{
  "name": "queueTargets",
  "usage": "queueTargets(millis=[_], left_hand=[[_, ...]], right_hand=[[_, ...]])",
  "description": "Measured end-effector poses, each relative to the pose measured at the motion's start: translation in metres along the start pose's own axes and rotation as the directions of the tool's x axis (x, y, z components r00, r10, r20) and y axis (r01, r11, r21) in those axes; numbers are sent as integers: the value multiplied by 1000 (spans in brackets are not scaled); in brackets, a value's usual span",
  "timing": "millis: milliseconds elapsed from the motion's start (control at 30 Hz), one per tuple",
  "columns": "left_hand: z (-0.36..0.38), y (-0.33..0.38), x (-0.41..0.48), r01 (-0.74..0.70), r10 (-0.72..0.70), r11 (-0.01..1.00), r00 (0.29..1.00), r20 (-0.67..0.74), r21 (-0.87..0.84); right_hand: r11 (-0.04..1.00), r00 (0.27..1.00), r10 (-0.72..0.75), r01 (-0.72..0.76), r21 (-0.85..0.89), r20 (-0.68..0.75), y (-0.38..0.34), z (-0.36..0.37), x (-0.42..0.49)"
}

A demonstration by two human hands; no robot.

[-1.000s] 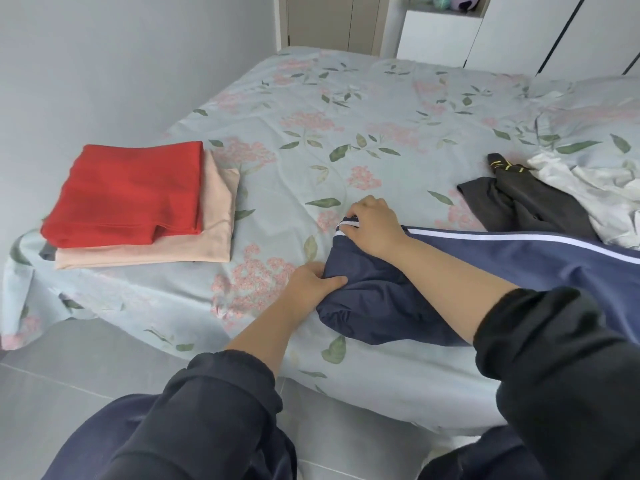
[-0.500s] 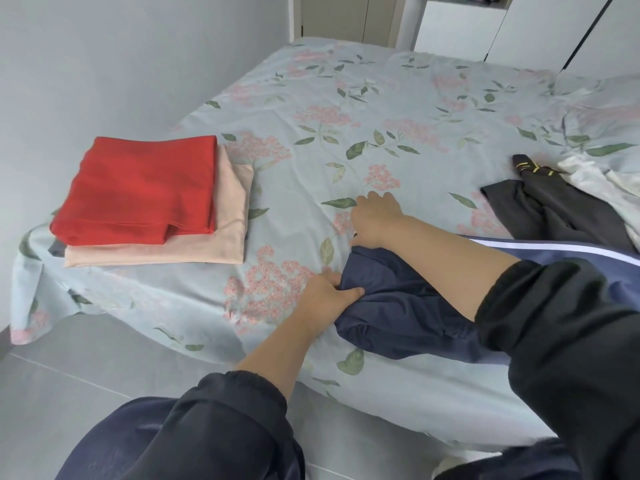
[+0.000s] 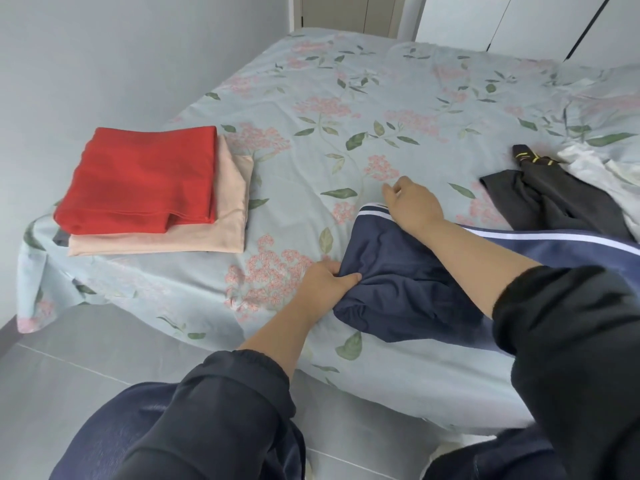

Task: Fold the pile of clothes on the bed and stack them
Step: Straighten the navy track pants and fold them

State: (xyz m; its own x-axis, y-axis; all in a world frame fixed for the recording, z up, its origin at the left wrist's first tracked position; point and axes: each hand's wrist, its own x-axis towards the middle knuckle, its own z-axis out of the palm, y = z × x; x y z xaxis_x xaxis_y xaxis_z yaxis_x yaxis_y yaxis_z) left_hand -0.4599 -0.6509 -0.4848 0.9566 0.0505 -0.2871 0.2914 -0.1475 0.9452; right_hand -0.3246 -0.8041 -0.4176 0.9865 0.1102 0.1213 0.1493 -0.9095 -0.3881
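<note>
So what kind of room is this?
Most likely a bedroom: a bed with a flowery sheet fills the view, white cupboard doors stand behind it, and folded clothes sit stacked on it.

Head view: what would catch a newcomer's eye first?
A bright red folded cloth sits on a peach folded cloth at the left corner of the floral bed. At the near edge, the left hand grips a bunched navy blue white-striped garment; the right hand is at its striped end.
</note>
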Motion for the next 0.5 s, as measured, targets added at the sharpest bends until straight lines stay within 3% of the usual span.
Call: queueTargets(millis=[100,167,200,333,500], left_hand=[[0,4,-2,-3,3,1000,1000,-7,-4],[0,4,-3,-1,1,1000,1000,-10,-5],[0,6,-4,-1,1,1000,1000,-8,-9],[-1,14,-14,28,-23,994,999,49,-101],[-10,13,-38,-5,32,991,978,206,-131]], right_hand=[[949,953,-274,246,-198,-129,9,-2,-45],[922,907,-380,356,-151,-180,15,2,-78],[924,913,-378,362,-119,-154,21,5,-91],[945,952,-222,263,-194,210,53,20,-117],[991,941,-118,91,98,317,52,16,-105]])
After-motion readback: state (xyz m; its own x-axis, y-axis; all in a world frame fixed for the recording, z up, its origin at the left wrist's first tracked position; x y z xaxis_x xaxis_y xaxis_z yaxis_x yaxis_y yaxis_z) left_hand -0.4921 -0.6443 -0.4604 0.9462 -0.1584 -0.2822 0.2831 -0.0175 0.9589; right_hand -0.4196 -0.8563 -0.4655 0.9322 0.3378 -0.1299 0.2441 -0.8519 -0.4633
